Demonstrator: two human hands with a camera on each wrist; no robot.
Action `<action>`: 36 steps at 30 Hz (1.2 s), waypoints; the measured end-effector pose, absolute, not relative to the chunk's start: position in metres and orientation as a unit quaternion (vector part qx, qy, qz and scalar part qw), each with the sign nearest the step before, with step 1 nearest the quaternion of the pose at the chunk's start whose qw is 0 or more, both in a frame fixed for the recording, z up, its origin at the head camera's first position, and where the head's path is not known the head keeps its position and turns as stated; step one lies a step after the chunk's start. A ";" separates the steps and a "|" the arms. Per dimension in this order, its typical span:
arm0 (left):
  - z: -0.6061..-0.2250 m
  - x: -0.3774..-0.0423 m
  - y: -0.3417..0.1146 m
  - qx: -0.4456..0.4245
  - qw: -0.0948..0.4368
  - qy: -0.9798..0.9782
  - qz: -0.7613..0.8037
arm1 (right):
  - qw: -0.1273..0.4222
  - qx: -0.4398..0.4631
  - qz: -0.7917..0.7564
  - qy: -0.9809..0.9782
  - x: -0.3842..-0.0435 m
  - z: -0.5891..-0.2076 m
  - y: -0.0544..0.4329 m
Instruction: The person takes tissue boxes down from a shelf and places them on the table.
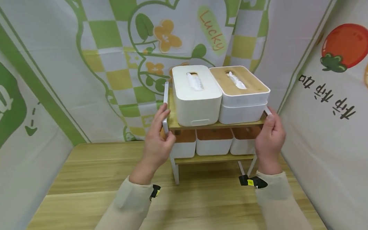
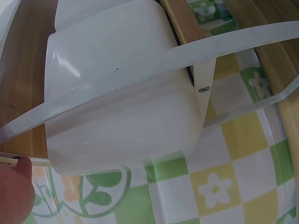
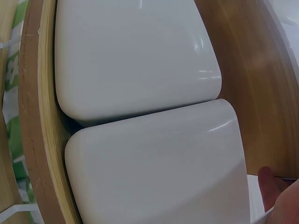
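Note:
A two-tier storage rack (image 1: 215, 158) with wooden shelves and a white frame stands on the wooden table. My left hand (image 1: 157, 140) grips the left side of the frame near the upper shelf, its fingers along the outside and its thumb at the front. At the opposite side my right hand (image 1: 270, 134) holds the right frame, thumb in front; part of its fingers is hidden. Between the hands, on the upper shelf, sit a cream tissue box (image 1: 199, 109) and a white tissue box with a wooden lid (image 1: 244, 113), tissue showing in both slots.
Three white bins (image 1: 214, 146) stand side by side on the lower shelf. A printed curtain (image 1: 113, 77) hangs close behind the rack, and another printed cloth (image 1: 337, 127) is on the right. Bare wooden table (image 1: 106, 181) extends to the left and in front.

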State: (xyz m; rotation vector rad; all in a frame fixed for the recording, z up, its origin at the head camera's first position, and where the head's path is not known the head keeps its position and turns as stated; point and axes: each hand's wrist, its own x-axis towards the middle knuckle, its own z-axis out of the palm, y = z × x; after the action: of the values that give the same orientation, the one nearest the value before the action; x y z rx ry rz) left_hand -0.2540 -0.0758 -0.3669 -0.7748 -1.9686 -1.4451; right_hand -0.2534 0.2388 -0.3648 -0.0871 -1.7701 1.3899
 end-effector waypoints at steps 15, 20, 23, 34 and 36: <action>-0.367 -0.250 -0.095 -0.229 0.296 -0.752 -0.543 | 0.431 -0.027 0.558 -0.709 -0.256 -0.368 0.213; -0.351 -0.237 -0.095 -0.222 0.307 -0.751 -0.540 | 0.435 -0.022 0.551 -0.712 -0.259 -0.369 0.207; -0.342 -0.231 -0.096 -0.223 0.308 -0.753 -0.537 | 0.439 -0.017 0.555 -0.706 -0.260 -0.370 0.204; -0.339 -0.230 -0.107 -0.218 0.315 -0.742 -0.551 | 0.461 -0.017 0.549 -0.697 -0.261 -0.368 0.186; -0.339 -0.230 -0.109 -0.215 0.316 -0.742 -0.550 | 0.466 -0.016 0.552 -0.692 -0.261 -0.366 0.182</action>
State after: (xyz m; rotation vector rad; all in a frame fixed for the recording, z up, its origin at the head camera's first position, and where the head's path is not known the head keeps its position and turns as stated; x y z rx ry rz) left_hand -0.2295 -0.1092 -0.3387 -0.5660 -1.9546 -1.4493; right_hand -0.2608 0.1822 -0.3662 -0.0402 -1.6979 1.3544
